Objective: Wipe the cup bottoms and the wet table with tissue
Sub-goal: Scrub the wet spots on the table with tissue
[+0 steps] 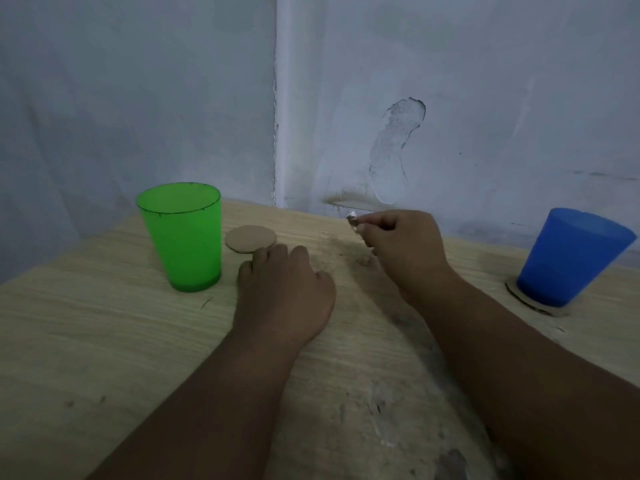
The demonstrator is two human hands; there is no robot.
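Note:
A green plastic cup [183, 237] stands upright on the wooden table [104, 341] at the left. A round cardboard coaster [250, 238] lies bare just right of it. My left hand [284, 292] rests on the table with curled fingers, its fingertips at the coaster's near edge. My right hand [401, 244] hovers near the back wall and pinches a small wad of dirty tissue [352, 220] between thumb and fingers. A blue cup [571, 258] stands upright on a second coaster [535, 304] at the far right.
Two grey walls meet in a corner right behind the table. The tabletop shows dark smudges and whitish stains near the middle and front right [381, 410].

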